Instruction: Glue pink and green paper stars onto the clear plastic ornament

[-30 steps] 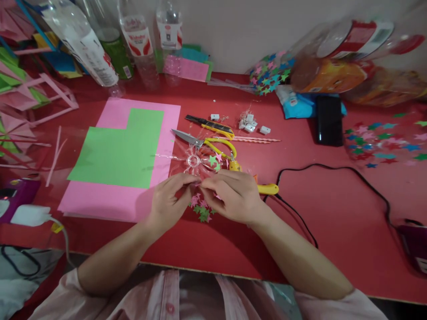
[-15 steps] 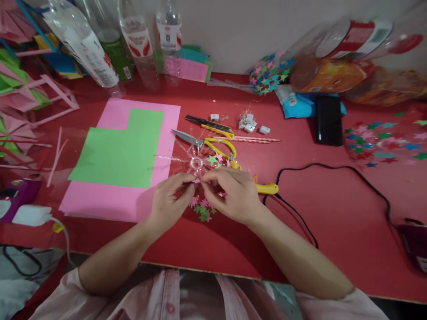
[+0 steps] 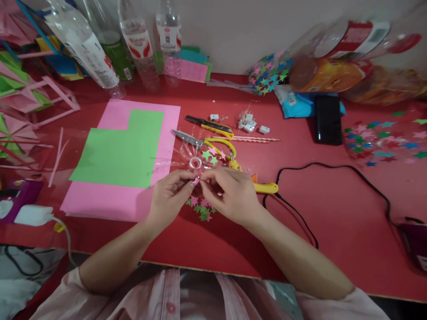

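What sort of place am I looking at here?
It looks like a craft corner, perhaps at home, though little of the room shows. Scissors lie on a red table, with a green sheet nearby and a small heap of pink and green stars.

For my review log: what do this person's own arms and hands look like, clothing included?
The left hand and right hand are ungloved, with nothing visible worn on the wrists. Both forearms are bare up to about the elbows, where the loose, pale pink left sleeve and right sleeve end. The matching shirt has a pink button in front.
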Demonstrator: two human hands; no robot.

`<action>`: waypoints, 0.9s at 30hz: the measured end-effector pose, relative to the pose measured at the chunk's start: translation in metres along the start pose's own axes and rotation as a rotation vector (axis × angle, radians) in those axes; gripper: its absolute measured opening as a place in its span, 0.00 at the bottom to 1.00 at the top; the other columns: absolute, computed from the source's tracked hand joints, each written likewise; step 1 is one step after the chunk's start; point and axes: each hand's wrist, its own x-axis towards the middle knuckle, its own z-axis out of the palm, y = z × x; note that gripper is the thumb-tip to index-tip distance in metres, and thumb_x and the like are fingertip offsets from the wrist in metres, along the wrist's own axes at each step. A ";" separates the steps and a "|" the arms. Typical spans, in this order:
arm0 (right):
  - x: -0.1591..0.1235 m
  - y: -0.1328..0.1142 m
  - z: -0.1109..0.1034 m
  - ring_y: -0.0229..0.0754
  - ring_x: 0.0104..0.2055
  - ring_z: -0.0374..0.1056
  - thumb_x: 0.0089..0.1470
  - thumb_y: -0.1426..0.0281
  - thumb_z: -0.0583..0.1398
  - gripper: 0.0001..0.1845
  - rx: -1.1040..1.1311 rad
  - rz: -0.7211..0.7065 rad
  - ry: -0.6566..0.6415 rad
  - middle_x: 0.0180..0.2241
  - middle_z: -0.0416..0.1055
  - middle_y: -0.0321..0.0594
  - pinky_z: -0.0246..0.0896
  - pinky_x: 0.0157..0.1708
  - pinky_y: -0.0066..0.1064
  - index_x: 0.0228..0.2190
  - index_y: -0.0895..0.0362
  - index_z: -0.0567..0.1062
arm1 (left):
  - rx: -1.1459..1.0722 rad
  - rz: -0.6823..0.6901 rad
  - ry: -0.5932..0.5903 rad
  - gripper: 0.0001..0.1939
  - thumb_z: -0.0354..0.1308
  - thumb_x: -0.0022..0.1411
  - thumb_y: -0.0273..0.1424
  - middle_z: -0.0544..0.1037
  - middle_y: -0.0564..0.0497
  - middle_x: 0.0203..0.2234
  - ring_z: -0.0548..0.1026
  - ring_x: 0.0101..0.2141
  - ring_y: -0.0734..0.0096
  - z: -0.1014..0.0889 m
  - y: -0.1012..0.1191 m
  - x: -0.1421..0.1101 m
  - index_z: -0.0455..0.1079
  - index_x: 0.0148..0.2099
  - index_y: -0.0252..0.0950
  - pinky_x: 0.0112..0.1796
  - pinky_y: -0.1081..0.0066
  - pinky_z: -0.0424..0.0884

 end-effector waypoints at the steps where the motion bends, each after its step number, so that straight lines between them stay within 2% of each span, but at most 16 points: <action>1: 0.000 0.000 0.000 0.32 0.23 0.62 0.55 0.72 0.56 0.06 -0.005 0.000 0.001 0.20 0.68 0.31 0.55 0.26 0.25 0.27 0.56 0.69 | 0.000 -0.001 0.000 0.04 0.58 0.55 0.28 0.78 0.53 0.26 0.76 0.27 0.76 0.000 0.000 0.000 0.72 0.34 0.35 0.29 0.76 0.75; 8: 0.001 -0.001 0.000 0.31 0.22 0.61 0.55 0.73 0.56 0.05 -0.014 0.005 0.012 0.20 0.68 0.31 0.55 0.26 0.24 0.27 0.57 0.69 | -0.017 0.028 -0.030 0.04 0.60 0.53 0.26 0.78 0.53 0.26 0.76 0.26 0.77 -0.001 0.003 -0.001 0.72 0.34 0.35 0.28 0.78 0.74; 13: 0.000 -0.001 0.001 0.31 0.22 0.62 0.55 0.72 0.56 0.05 -0.004 0.026 0.011 0.20 0.67 0.31 0.55 0.26 0.24 0.27 0.56 0.69 | -0.037 0.027 -0.037 0.03 0.60 0.56 0.30 0.77 0.54 0.25 0.76 0.26 0.78 -0.001 0.002 0.000 0.73 0.33 0.35 0.29 0.78 0.75; 17: 0.000 -0.002 0.001 0.31 0.22 0.63 0.55 0.71 0.56 0.04 0.007 0.031 0.026 0.20 0.68 0.31 0.56 0.26 0.24 0.28 0.56 0.70 | -0.058 -0.020 -0.029 0.05 0.61 0.56 0.32 0.77 0.54 0.24 0.75 0.23 0.78 0.000 0.003 -0.001 0.73 0.33 0.36 0.27 0.78 0.75; 22: 0.000 -0.003 0.002 0.32 0.22 0.63 0.56 0.70 0.56 0.05 0.028 0.055 0.020 0.20 0.68 0.31 0.56 0.27 0.24 0.29 0.56 0.70 | -0.132 -0.126 -0.071 0.08 0.60 0.57 0.35 0.73 0.57 0.15 0.71 0.15 0.79 0.000 0.005 0.000 0.72 0.33 0.35 0.18 0.79 0.70; 27: 0.000 -0.003 0.005 0.32 0.22 0.63 0.58 0.69 0.55 0.07 0.018 0.072 0.009 0.21 0.69 0.32 0.56 0.28 0.25 0.30 0.56 0.71 | -0.178 -0.166 -0.070 0.10 0.62 0.56 0.37 0.73 0.57 0.15 0.71 0.14 0.78 -0.001 0.003 0.001 0.71 0.33 0.35 0.16 0.79 0.69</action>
